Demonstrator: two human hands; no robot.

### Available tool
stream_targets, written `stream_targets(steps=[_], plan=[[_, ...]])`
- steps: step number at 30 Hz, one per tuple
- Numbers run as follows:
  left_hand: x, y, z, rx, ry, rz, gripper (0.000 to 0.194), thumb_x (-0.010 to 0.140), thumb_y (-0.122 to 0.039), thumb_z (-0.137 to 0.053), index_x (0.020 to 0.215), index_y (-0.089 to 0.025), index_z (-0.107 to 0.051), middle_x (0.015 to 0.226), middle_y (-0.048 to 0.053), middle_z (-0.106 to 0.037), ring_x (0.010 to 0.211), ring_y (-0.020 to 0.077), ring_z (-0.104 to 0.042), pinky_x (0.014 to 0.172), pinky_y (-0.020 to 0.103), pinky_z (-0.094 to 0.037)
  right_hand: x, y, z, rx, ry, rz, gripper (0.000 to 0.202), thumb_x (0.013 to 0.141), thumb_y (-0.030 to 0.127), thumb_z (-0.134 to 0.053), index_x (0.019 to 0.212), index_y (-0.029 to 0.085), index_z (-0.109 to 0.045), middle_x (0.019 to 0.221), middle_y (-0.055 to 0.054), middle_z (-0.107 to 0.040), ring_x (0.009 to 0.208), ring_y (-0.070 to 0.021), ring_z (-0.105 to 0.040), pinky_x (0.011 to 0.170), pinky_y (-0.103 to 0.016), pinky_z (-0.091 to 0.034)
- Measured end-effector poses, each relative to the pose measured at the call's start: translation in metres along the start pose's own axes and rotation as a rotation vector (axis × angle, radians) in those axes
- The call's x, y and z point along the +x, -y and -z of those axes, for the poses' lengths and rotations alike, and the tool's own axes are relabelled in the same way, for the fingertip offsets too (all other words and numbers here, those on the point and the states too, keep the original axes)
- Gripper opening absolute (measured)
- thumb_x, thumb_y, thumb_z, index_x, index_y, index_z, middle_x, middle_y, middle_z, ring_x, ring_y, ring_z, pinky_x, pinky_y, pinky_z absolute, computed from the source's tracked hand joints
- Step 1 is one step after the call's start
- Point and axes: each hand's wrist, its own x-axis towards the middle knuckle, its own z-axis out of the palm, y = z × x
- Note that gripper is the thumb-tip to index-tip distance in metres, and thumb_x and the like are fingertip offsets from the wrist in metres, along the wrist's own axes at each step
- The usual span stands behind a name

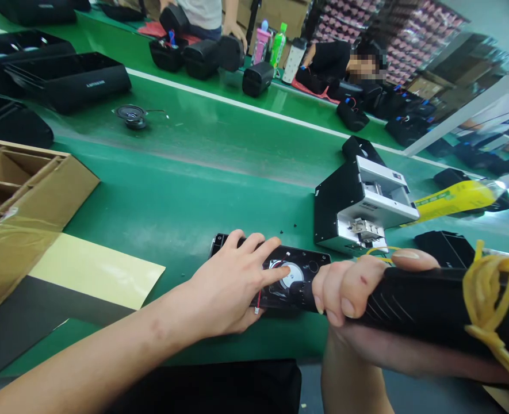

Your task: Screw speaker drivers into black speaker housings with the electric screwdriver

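A black speaker panel lies on the green table, with a round white-centred speaker in it and a short red lead ending in a white plug. Across its left part my left hand holds it, fingers spread over the top and thumb at the near edge. One fingertip rests by the round speaker. My right hand is wrapped round a black electric screwdriver with yellow cord tied about its rear. The screwdriver's nose points left at the panel; its tip is hard to make out.
Right of the panel stands a black-and-silver screw feeder, a yellow bottle behind it. On the left are a divided cardboard box and a yellow sheet. Farther back lie a loose speaker and black speaker housings. Co-workers sit opposite.
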Motion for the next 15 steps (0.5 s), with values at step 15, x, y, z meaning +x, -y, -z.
stream_targets(steps=[15], plan=[[-0.003,-0.002,0.004,0.012,0.030,-0.006,0.065,0.087,-0.040,-0.078,0.149,-0.031,-0.061,0.165,0.016,-0.047,0.135,0.0399,-0.053,0.107,0.059,-0.042,-0.007,0.005,-0.002,0.010,0.076,-0.052,0.040,0.093,0.068,-0.078,0.112,0.033,-0.083,0.055,0.002,-0.061,0.038,-0.0188,-0.050,0.046,-0.037,-0.052]])
